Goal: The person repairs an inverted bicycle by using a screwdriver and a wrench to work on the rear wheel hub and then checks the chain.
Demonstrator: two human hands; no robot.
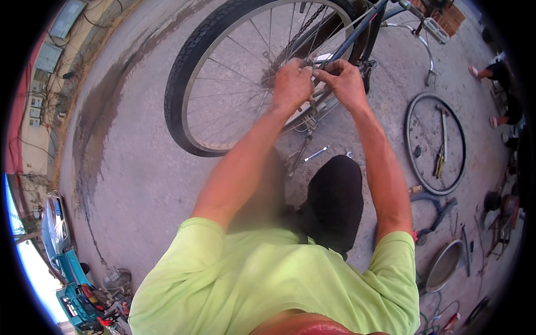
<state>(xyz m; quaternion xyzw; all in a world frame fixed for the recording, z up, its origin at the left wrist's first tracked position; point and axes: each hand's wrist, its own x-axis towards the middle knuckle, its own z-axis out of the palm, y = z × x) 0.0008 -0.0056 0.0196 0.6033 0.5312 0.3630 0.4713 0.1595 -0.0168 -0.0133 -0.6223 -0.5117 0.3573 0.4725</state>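
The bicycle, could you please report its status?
Left hand, right hand close together at bicycle; anything pinched unclear. Wheel beside left hand. Wrench on ground, clear of both hands.

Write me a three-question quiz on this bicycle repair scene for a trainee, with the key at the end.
1. True or false: The yellow-handled tool lies outside the loose ring.
2. Fill in: The ____ hand is nearer the wheel hub.
3. Which tool lies on the ground between the bicycle and the black-clad knee? A) saw; B) wrench; C) paintbrush.

Key: 1. False, it lies inside. 2. Left hand. 3. B.
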